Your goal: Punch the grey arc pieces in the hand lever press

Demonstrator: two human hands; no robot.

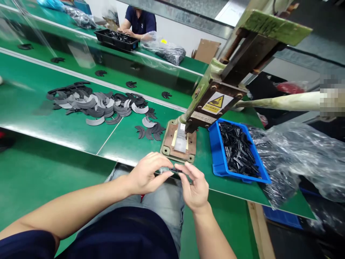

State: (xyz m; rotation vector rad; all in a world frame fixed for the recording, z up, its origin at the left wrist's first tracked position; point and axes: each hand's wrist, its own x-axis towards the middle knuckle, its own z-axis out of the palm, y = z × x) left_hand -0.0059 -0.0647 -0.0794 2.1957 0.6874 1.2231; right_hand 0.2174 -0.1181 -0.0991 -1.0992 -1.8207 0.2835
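Note:
My left hand (147,174) and my right hand (195,189) meet just in front of the table edge, both pinching a small black part (175,169) between their fingertips. Right behind them stands a green hand press (215,93) on a brown base plate (168,138) with a metal die block (180,142). A blue bin (215,151) full of small black parts sits to the right of the press. A heap of grey and black crescent-shaped pieces (99,106) lies on the green table (54,118) to the left.
The press lever (283,101) sticks out to the right. Clear plastic bags of black parts (296,158) lie right of the bin. Single crescents ride a green conveyor (113,72) behind. Another person (138,21) works at a black tray (115,39) across it.

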